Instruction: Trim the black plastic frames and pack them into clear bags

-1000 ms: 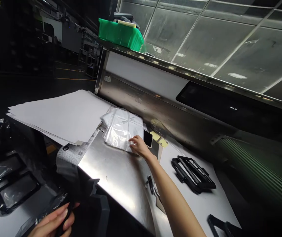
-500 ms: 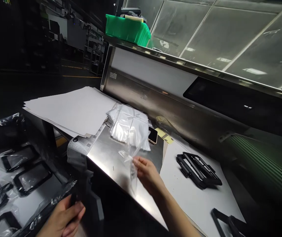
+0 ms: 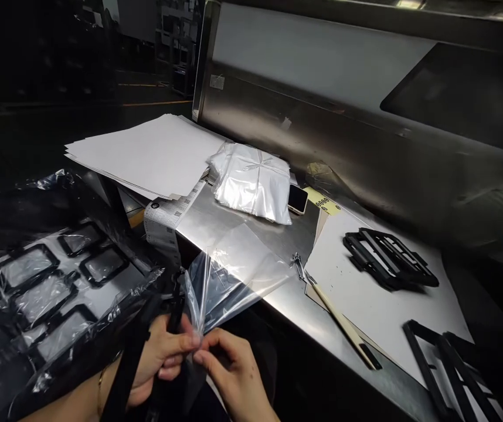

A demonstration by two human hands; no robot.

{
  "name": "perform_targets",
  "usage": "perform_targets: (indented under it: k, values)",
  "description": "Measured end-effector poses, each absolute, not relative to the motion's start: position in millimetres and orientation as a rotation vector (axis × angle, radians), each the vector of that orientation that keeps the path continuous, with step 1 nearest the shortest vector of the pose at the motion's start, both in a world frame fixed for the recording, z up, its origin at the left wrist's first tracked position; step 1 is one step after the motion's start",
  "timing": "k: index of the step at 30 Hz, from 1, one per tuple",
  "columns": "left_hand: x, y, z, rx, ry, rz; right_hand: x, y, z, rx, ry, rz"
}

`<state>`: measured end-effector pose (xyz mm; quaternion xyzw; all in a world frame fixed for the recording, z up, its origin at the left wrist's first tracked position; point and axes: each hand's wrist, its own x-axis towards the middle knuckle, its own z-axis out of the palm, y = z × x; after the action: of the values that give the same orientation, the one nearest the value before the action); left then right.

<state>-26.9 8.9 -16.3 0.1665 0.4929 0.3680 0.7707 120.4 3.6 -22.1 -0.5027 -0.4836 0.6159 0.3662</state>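
Note:
My right hand pinches the lower corner of a clear plastic bag, which spreads out over the steel table edge. My left hand grips a long black frame upright, and its fingertips meet the bag's edge beside my right fingers. The bag's mouth looks pulled slightly apart. Behind it, a stack of folded clear bags lies on the steel table, next to a black-faced phone. Part of the black frame is hidden behind my left hand.
A pile of white paper sheets overlaps a printed label sheet on the table. Black frames in clear wrap lie at left. More black frames rest on a white board, beside a metal clip and a wooden stick.
My right hand has drawn one bag off the stack and carried it towards me. My left hand has risen to meet it. The view has tilted downward.

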Motion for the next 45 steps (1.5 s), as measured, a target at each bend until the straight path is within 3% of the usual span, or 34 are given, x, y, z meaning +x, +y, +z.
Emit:
perform_targets:
  k: [7,15,21,28,36,41,45]
  values:
    - [-58.0,9.2,-45.4,0.455,1.179,0.881,151.5,-5.2,-36.5,-1.16,-0.634,1.575]
    - [-88.7,18.0,-49.3,0.677,1.226,0.745,167.7,-11.3,-55.1,-1.17,-0.547,1.507]
    - [-82.0,37.9,-45.9,0.89,1.104,0.502,171.7,10.8,-63.7,-1.188,-0.731,1.446]
    - [-23.5,45.4,-76.4,1.015,0.973,0.256,183.8,17.8,-47.2,-1.239,-1.306,1.455]
    - [-29.0,2.6,-90.8,0.852,1.042,0.214,212.9,-68.7,-84.0,-1.438,-1.9,0.874]
    - [-33.7,-6.3,-108.2,0.873,1.108,0.119,169.0,-122.3,-115.8,-1.305,-2.052,0.788]
    - [-47.8,-2.6,-123.5,0.995,1.169,0.088,145.8,-110.5,-110.6,-1.351,-2.004,0.861]
